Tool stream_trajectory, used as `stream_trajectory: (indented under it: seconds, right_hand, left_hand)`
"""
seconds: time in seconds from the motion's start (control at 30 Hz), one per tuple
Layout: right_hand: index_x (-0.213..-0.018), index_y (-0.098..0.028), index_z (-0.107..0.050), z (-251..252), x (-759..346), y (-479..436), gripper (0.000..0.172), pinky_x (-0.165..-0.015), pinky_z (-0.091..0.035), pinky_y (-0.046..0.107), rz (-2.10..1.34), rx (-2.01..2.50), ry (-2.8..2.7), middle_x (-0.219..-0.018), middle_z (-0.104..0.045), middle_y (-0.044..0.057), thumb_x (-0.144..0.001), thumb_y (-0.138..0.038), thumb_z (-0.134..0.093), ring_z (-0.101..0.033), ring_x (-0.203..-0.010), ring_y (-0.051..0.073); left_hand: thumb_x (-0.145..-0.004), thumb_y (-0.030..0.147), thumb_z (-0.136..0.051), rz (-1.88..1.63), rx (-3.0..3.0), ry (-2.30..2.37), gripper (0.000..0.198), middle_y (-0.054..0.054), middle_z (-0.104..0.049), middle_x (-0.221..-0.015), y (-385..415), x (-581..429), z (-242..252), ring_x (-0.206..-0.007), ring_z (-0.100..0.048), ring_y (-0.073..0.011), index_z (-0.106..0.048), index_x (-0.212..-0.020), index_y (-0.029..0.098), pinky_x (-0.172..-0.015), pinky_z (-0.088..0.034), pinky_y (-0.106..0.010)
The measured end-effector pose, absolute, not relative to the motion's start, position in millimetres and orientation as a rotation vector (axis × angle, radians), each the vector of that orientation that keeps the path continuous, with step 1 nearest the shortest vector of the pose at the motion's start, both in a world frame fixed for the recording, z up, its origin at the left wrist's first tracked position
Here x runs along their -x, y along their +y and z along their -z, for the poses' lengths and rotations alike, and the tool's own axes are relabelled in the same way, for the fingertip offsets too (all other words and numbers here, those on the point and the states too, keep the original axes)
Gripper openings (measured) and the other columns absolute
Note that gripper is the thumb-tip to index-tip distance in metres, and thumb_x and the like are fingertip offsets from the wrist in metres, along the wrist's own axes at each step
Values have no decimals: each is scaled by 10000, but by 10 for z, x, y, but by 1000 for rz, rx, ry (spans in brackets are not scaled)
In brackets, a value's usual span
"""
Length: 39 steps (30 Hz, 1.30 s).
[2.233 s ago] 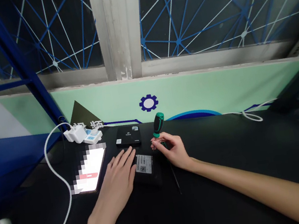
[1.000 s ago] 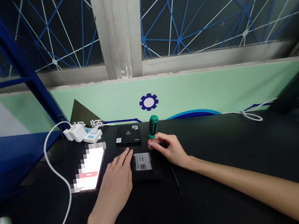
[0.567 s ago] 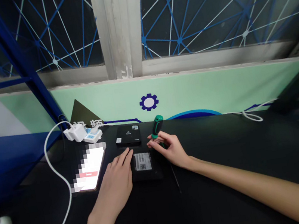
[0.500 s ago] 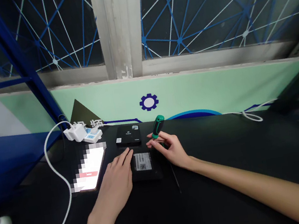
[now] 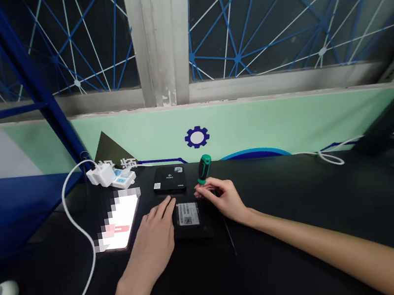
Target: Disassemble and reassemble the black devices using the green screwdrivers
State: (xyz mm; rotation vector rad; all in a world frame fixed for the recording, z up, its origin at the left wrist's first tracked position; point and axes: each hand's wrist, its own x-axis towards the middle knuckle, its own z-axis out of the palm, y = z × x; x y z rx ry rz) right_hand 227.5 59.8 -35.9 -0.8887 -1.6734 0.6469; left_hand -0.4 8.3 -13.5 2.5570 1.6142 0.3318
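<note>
1. Green and black, the screwdriver [image 5: 204, 167] stands nearly upright, its handle leaning slightly to the right. Its tip is hidden from me behind the fingers.
2. The right hand [image 5: 223, 199] is closed on it just below the handle, at the upper right corner of the labelled box [image 5: 195, 231].
3. That box lies flat on the black counter [image 5: 311, 254], between the two hands, its white label [image 5: 188, 213] facing up.
4. The left hand [image 5: 156, 228] is palm down, its fingers laid out straight along the box's left edge; I can't tell how firmly it presses. The hands are apart, with the box's label between them.
5. A thin dark shaft [image 5: 230, 237] sticks out from beneath the right hand and lies on the counter, pointing towards the person.
6. Just behind the labelled box sits another flat black box, the rear box [image 5: 169, 178], with small stickers on top.
7. Left of the left hand lies a phone [image 5: 126, 221], its screen bright and partly blurred out.
8. Beyond it I see white plugs [image 5: 102, 175] and a power strip [image 5: 124, 178], with a white cable [image 5: 92, 246] curving down past the phone.
</note>
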Motion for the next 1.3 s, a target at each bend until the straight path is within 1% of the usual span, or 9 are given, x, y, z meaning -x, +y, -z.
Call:
stream_trajectory:
  seconds: [0.23, 0.43, 0.63, 0.77, 0.93, 1.13, 1.3]
  right_hand:
    - [-811, -195, -683, 366, -2283, 606, 240, -676, -593, 311, -649, 896, -1678, -752, -763, 53, -919, -410, -674, -736, -688, 209]
    - [-999, -182, -700, 375, -2302, 578, 249, -757, -599, 335, -658, 904, -1710, -856, -784, 72, -957, -414, -617, -749, -765, 210]
    - [-921, -186, -698, 387, -2301, 593, 240, -736, -601, 330, -662, 882, -1701, -815, -775, 68, -956, -410, -620, -751, -743, 211]
    - [-866, -193, -698, 354, -2280, 587, 229, -698, -597, 314, -647, 880, -1698, -771, -768, 55, -943, -402, -643, -747, -705, 208]
    - [-854, -197, -699, 342, -2268, 580, 241, -686, -598, 319, -644, 891, -1693, -761, -767, 53, -938, -417, -646, -741, -689, 211]
    - [-823, -192, -692, 322, -2264, 578, 231, -671, -590, 298, -636, 892, -1684, -746, -767, 47, -934, -391, -658, -737, -672, 200]
    - [-824, -186, -699, 349, -2280, 597, 246, -655, -583, 292, -638, 912, -1685, -732, -755, 49, -920, -410, -674, -729, -662, 202]
  left_hand:
    - [-989, 151, -280, -317, -2571, 1620, 543, -96, -413, -1587, 67, -6, 113, -1349, -500, -267, -389, -1520, 171, -1035, -471, -473]
    - [-984, 156, -312, -401, -2588, 1599, 545, -82, -436, -1574, 77, 14, 164, -1328, -522, -251, -398, -1518, 224, -1029, -473, -448]
    - [-986, 160, -303, -403, -2589, 1597, 539, -75, -448, -1567, 76, 17, 163, -1331, -521, -257, -410, -1509, 230, -1028, -477, -453]
    - [-986, 159, -299, -364, -2590, 1611, 546, -67, -430, -1579, 71, 14, 148, -1350, -509, -260, -391, -1518, 236, -1044, -473, -457]
    - [-994, 154, -285, -327, -2592, 1614, 539, -78, -414, -1588, 71, 9, 133, -1361, -500, -257, -383, -1520, 218, -1060, -466, -462]
    - [-1003, 166, -268, -294, -2579, 1608, 539, -87, -391, -1600, 80, 15, 141, -1395, -464, -260, -359, -1534, 188, -1098, -440, -481]
    - [-1019, 204, -269, -348, -2524, 1606, 526, -68, -396, -1598, 77, 33, 168, -1412, -447, -255, -362, -1536, 226, -1118, -421, -498]
